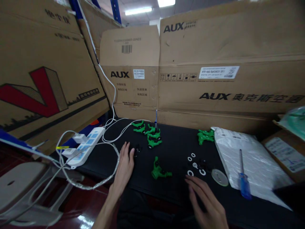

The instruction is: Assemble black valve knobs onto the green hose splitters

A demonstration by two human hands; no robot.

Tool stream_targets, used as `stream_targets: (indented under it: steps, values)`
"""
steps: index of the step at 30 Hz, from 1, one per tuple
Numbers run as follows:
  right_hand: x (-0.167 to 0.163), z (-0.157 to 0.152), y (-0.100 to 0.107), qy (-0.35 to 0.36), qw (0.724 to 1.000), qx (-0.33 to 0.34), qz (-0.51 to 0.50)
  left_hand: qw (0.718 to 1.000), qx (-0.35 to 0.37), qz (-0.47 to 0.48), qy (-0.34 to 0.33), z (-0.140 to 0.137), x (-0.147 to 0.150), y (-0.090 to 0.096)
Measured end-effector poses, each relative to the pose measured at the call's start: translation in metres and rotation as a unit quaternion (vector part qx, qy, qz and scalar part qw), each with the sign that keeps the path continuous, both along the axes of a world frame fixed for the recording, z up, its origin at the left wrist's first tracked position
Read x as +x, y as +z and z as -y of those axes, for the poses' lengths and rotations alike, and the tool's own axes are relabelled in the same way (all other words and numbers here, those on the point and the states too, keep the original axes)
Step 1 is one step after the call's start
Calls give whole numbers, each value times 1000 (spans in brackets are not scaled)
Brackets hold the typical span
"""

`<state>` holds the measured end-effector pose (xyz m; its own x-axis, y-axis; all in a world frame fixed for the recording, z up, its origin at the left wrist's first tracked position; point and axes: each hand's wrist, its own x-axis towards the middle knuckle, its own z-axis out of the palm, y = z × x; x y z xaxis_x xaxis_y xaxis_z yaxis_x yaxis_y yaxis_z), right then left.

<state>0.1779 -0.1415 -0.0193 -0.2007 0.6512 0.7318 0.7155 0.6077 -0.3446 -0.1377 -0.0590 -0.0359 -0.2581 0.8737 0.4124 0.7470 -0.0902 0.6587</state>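
- The left hand (125, 165) lies flat and open on the black table (176, 190), palm down, holding nothing; its fingertips touch or nearly touch a small black part (137, 149) just ahead of them.
- The right hand (206, 200) hovers low over the table with fingers spread and loosely curved, empty as well; its fingertips point toward a cluster of white rings (195, 165) just beyond them.
- A single green fitting (159, 170) lies on the table between the 2 hands, apart from both. It sits to the right of the left hand and to the left of the right hand, slightly nearer the left.
- The fitting's longest arm runs roughly left to right, its stub end pointing toward the right hand; a forked end rises toward the far side.
- A clear round disc (219, 177) rests just right of the rings, near the right hand's fingertips.
- More green fittings (150, 133) sit in a heap farther back; a blue screwdriver (243, 178) lies on a white bag (250, 162) at the right.
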Motion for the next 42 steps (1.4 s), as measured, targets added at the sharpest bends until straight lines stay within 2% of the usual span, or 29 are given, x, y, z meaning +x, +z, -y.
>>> stream_targets:
  steps: [4, 8, 14, 19, 23, 28, 32, 35, 39, 42]
  values:
    - [-35, -5, 0, -4, 1000, -18, 7, 999, 1, -6, -46, -31, -10, 1]
    - [-36, -10, -4, -41, 998, -34, 23, 994, -9, -23, -111, -37, -5, 2]
    - [9, -24, -11, -118, 990, -61, 46, 989, -13, -32, -146, -23, 5, 5]
    - [14, -42, -7, -146, 979, -93, 105, 991, 35, -28, -124, -1, 24, 26]
    - [5, -51, -6, -154, 972, -109, 143, 978, 4, -53, -201, 23, 51, 43]
    - [3, -53, -10, -153, 968, -130, 153, 939, -46, -158, -302, 31, 69, 45]
    - [3, -53, -11, -148, 968, -148, 135, 893, -48, -228, -385, 21, 71, 48]
    - [2, -56, -9, -147, 971, -158, 99, 874, -61, -250, -412, 13, 75, 54]
    - [4, -62, -4, -141, 976, -165, 6, 877, -72, -252, -402, 10, 82, 59]
    - [4, -62, 1, -103, 975, -179, -83, 884, -74, -241, -395, 12, 88, 60]
